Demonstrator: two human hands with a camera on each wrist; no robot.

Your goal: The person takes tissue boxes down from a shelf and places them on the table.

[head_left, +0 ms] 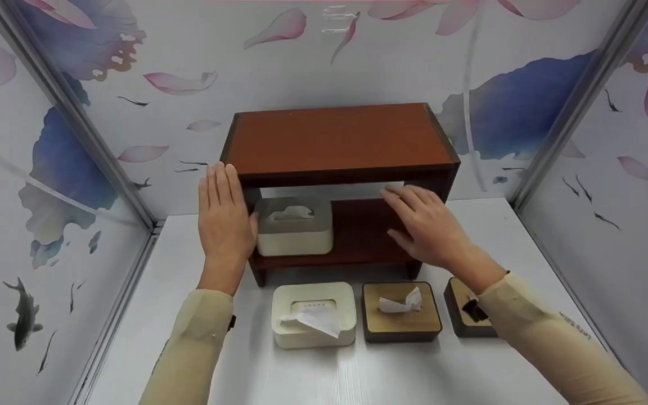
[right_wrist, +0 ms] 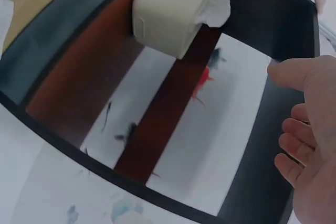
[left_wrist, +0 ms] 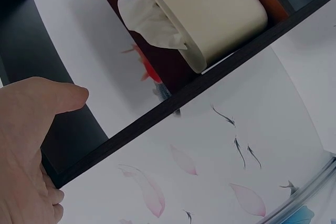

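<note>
A reddish-brown two-tier shelf (head_left: 335, 140) with dark edges stands in front of me. On its lower tier, at the left, sits a cream tissue box (head_left: 296, 243) with a grey-looking top and a tissue poking out. My left hand (head_left: 224, 219) lies along the shelf's left side, fingers straight and thumb toward that box. In the left wrist view, the thumb (left_wrist: 71, 95) shows inside the dark frame and fingertips outside its edge. My right hand (head_left: 428, 225), fingers loosely bent, is in front of the shelf's right part and holds nothing.
On the white table before the shelf stand a cream tissue box (head_left: 280, 337), a dark box with a wood-coloured top (head_left: 403, 326), and a similar box (head_left: 460, 304) partly covered by my right forearm. Printed panels (head_left: 189, 34) enclose the back and sides.
</note>
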